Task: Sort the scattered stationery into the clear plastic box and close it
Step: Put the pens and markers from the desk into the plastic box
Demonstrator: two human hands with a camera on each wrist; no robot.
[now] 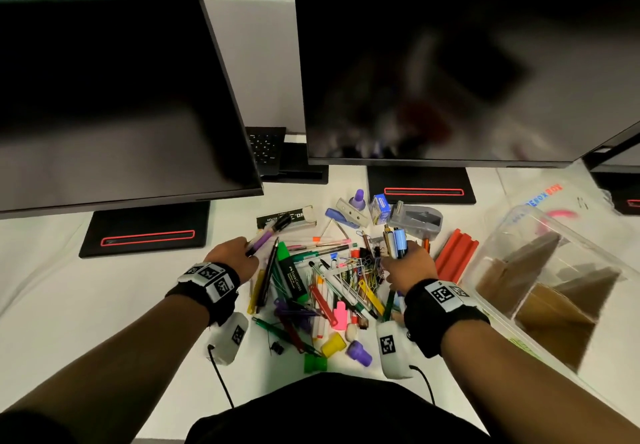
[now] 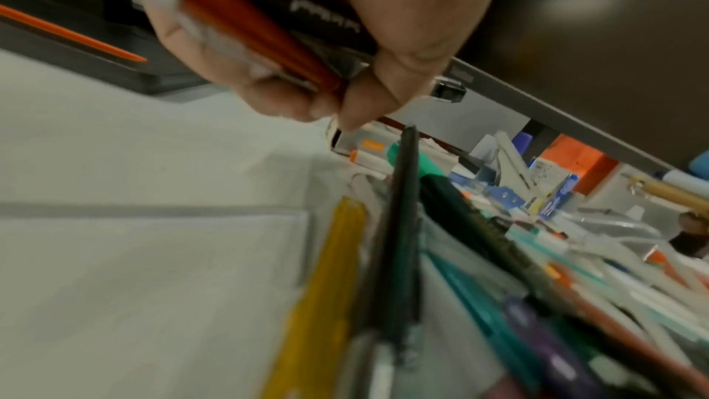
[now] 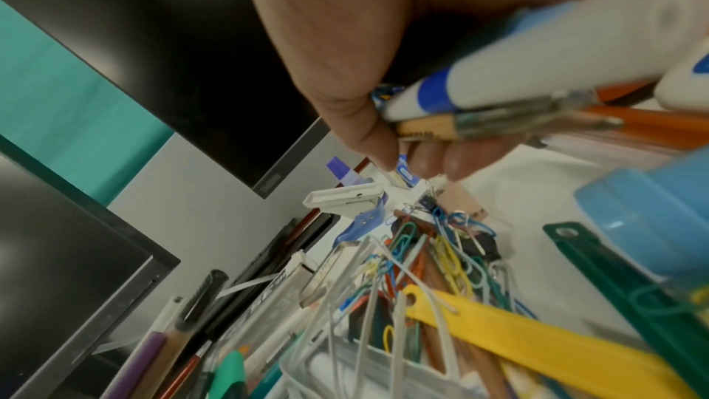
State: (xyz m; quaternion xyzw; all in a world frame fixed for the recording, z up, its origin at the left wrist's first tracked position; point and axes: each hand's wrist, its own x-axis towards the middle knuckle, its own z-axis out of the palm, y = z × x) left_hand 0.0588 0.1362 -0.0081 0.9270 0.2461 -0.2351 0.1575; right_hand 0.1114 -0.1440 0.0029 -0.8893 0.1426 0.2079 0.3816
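- The box (image 1: 568, 235) is clear plastic and stands open on the white table (image 1: 86, 287), at the right side, just beside the right forearm. Brown cardboard dividers (image 1: 540, 291) are inside it. I cannot see its lid clearly.
- The stationery pile (image 1: 322, 284) lies on the table between the two hands, in front of the person and left of the box.
- The right hand (image 1: 410, 267) is at the right edge of the pile. Its fingers are curled around a bundle of pens (image 1: 394, 241) that points up; in the right wrist view (image 3: 479, 96) the bundle has a white pen with a blue band and some orange pencils.
- The left hand (image 1: 235, 254) is at the left edge of the pile and grips a few pens (image 1: 268, 234), one of them purple. In the left wrist view (image 2: 260, 29) a red-orange pen and a black one are held between thumb and fingers.
- In the pile there are a green highlighter (image 1: 292, 272), coloured paper clips (image 1: 363, 270), a yellow strip (image 1: 372, 296) and a pink eraser (image 1: 341, 315).
- A yellow cap (image 1: 334, 343) and a purple cap (image 1: 360, 351) lie at the near edge of the pile.
- Red tubes (image 1: 455, 256) lie between the pile and the box.
- A stapler (image 1: 346, 213), a glue bottle (image 1: 358, 199) and a small blue carton (image 1: 379, 208) are at the far side of the pile.
- Two dark monitors (image 1: 433, 72) stand behind, on stands with a red line (image 1: 149, 232).
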